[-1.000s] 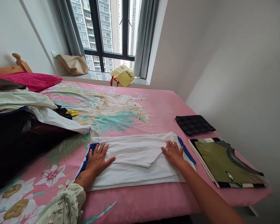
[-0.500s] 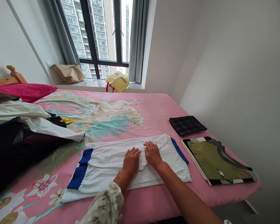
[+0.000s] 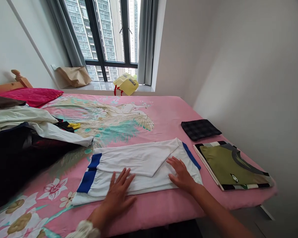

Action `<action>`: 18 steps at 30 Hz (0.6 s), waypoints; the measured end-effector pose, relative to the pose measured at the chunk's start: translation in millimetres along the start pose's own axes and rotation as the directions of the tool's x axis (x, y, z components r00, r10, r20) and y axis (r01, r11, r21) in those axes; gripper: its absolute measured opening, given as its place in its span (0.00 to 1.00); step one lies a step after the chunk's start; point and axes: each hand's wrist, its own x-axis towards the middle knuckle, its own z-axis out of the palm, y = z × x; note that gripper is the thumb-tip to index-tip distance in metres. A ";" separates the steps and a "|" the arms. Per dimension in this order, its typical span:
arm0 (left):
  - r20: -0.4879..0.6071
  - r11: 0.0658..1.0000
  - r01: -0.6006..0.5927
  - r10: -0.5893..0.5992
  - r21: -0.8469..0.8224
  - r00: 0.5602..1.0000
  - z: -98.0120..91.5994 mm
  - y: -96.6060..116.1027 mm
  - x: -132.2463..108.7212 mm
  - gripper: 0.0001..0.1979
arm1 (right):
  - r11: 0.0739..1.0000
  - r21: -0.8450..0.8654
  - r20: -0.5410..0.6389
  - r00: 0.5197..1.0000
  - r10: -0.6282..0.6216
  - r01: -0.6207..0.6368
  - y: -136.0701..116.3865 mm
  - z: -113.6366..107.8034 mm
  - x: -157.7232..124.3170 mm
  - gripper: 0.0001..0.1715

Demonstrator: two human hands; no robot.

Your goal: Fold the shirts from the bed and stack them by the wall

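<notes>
A white garment with blue side stripes (image 3: 141, 165) lies partly folded near the front edge of the pink bed (image 3: 164, 115). My left hand (image 3: 118, 191) rests flat on its near edge, fingers spread, holding nothing. My right hand (image 3: 180, 174) lies flat and open on the garment's right part, next to the blue stripe. A triangular flap of the white cloth sits between the two hands.
A folded olive and black shirt stack (image 3: 234, 168) lies to the right, a dark checked folded cloth (image 3: 200, 129) behind it. A heap of unfolded clothes (image 3: 22, 132) covers the bed's left. A yellow bag (image 3: 126, 83) and brown paper bag (image 3: 74, 75) sit on the windowsill.
My hands went from the garment's ends to its middle, and now have spread apart again towards the near edge. The view shifted slightly.
</notes>
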 end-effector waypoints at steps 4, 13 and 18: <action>-0.107 0.983 0.071 -0.053 0.171 0.993 -2.5 -59.1 -82.0 0.28 | 0.982 -0.158 -0.022 0.994 -0.107 0.102 30.6 -1.2 -76.9 0.36; -0.069 0.954 0.240 -0.231 0.182 0.970 -18.6 -80.6 -75.6 0.30 | 0.946 -0.318 -0.058 0.994 -0.088 0.065 45.9 15.6 -62.4 0.34; -0.025 0.962 0.254 -0.253 0.101 0.967 -39.4 -77.6 -62.3 0.26 | 0.956 -0.291 -0.059 0.996 -0.060 0.040 39.2 2.7 -53.8 0.30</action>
